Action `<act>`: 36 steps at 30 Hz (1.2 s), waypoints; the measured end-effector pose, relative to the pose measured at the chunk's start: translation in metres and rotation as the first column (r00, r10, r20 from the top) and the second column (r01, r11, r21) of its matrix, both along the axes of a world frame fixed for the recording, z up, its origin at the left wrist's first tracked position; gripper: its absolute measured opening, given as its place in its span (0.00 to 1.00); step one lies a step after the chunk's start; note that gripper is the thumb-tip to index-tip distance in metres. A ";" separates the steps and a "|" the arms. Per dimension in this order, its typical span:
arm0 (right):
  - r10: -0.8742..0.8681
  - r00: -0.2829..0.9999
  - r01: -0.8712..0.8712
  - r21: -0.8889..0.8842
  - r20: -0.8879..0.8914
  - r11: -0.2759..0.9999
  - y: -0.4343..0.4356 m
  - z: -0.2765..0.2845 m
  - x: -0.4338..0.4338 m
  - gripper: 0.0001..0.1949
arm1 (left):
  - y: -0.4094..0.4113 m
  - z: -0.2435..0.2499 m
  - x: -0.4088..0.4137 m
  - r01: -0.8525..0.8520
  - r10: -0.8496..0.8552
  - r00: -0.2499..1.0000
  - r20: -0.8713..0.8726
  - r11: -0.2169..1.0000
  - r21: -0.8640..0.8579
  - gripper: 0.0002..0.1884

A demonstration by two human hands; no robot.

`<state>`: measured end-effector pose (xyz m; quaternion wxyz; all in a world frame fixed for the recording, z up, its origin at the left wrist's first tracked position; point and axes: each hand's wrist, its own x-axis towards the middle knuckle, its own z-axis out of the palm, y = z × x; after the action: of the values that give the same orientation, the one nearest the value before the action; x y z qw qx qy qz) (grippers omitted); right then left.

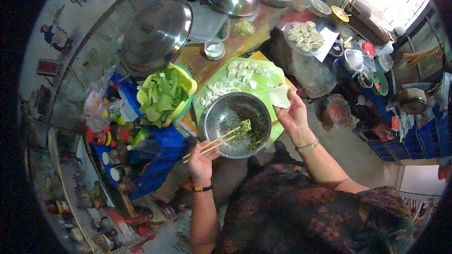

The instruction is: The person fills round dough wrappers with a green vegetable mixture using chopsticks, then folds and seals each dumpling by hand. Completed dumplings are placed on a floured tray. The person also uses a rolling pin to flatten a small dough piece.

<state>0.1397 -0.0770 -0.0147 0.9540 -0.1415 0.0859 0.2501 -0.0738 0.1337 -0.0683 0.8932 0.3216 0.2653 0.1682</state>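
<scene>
My left hand (202, 162) holds a pair of wooden chopsticks (219, 141), their tips around a clump of chopped green filling (243, 129) over a steel mixing bowl (226, 107). More filling clings to the bowl's inner right side. On my right hand (293, 114) lies a flat dough wrapper (281, 96), held at its edge by the thumb, just right of the bowl. Behind the bowl, a floured green board (272, 74) bears shaped dumplings (243, 70) at its far part and small dough pieces (210, 95) at its left.
A basket of green leaves (164, 95) stands left of the board, near a large metal lid (157, 35). Beyond the board is a glass jar of white grains (214, 49). A plate of dumplings (305, 37) sits at the back right. Bottles and bags crowd the left.
</scene>
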 end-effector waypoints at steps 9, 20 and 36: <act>0.268 0.960 -0.279 -0.366 -0.082 0.888 0.012 -0.012 -0.010 0.15 | -0.007 0.025 -0.013 -0.101 0.097 0.992 0.084 0.994 0.041 0.19; 0.595 0.790 -0.612 -0.119 -0.151 0.782 0.039 0.015 -0.038 0.20 | -0.020 0.044 -0.007 -0.201 0.164 0.958 0.237 0.969 0.142 0.18; 0.694 0.710 -0.704 -0.150 -0.121 0.694 0.056 0.036 -0.014 0.25 | -0.051 0.084 -0.012 -0.194 -0.149 0.973 0.179 -0.093 0.977 0.10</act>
<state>0.1254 -0.0215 0.0213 0.7672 -0.2444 0.0747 0.5883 -0.0862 0.0823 0.0154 0.3828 0.8495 -0.0465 0.3600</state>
